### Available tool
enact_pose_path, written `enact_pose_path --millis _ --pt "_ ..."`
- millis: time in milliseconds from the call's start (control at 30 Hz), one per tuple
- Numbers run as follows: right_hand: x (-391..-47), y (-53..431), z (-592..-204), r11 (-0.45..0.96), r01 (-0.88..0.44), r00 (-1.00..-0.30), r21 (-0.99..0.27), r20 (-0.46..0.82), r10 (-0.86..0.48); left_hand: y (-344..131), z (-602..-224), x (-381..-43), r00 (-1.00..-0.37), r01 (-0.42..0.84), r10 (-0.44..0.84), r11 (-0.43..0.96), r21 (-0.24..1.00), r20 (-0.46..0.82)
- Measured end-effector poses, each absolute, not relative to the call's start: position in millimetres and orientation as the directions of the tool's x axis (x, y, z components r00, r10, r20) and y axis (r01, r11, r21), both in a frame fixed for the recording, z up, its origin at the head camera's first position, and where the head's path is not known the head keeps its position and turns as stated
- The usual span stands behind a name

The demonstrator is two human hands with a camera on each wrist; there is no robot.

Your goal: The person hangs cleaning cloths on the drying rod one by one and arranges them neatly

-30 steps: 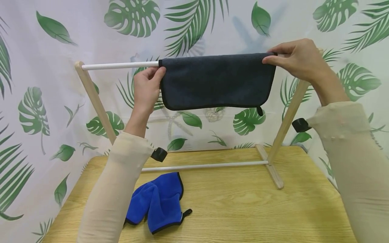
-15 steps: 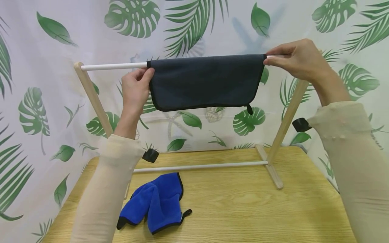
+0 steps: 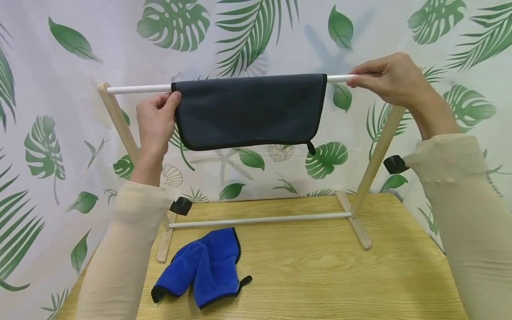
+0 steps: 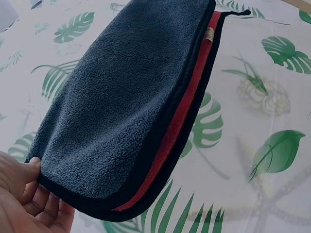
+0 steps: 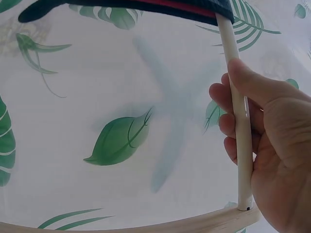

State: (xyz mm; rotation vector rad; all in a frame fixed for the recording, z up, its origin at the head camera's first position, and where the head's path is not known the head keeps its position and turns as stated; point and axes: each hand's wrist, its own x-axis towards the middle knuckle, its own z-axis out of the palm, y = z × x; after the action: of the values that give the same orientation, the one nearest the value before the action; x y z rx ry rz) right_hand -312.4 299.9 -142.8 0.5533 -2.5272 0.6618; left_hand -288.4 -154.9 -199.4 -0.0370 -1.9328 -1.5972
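A dark grey towel [image 3: 252, 113] with black edging hangs folded over the white top rod [image 3: 140, 89] of a wooden rack. My left hand [image 3: 156, 120] pinches its upper left corner at the rod. In the left wrist view, thumb and fingers grip the towel's edge [image 4: 112, 111], and a red inner side shows between the layers. To the right of the towel, my right hand [image 3: 394, 82] holds the bare rod. The right wrist view has the thumb and curled fingers around the rod [image 5: 240, 126], apart from the towel's edge.
A crumpled blue towel [image 3: 216, 266] with black edging lies on the wooden table [image 3: 320, 266], in front of the rack's lower white rod [image 3: 260, 220]. Slanted wooden legs [image 3: 378, 155] stand at both ends. A leaf-print curtain [image 3: 280, 26] hangs behind.
The grey towel has slid left along the rod, drawn by my left hand. My right hand stays in place; the towel's right edge has moved away from it, baring rod between.
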Motion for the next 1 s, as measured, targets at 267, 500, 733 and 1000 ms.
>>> enact_pose_path --millis 267,500,733,1000 --pt "-311.3 299.1 -141.5 0.803 -0.459 -0.833 -0.381 0.499 -0.239 -174.5 -198.4 -285.6 -0.785 0.380 -0.406 0.280 0.881 0.468" --pt "-311.7 298.4 -141.6 0.783 -0.478 -0.827 -0.397 0.505 -0.249 -188.9 -197.4 -283.6 -0.778 0.370 -0.428 0.281 0.885 0.461" --pt "-311.6 299.6 -142.5 0.784 -0.472 -0.831 -0.403 0.500 -0.244 -199.8 -196.7 -281.7 -0.767 0.302 -0.458 0.362 0.882 0.450" --pt "-311.1 299.2 -141.0 0.785 -0.479 -0.826 -0.392 0.504 -0.252 -215.8 -189.2 -274.5 -0.770 0.223 -0.480 0.415 0.882 0.421"
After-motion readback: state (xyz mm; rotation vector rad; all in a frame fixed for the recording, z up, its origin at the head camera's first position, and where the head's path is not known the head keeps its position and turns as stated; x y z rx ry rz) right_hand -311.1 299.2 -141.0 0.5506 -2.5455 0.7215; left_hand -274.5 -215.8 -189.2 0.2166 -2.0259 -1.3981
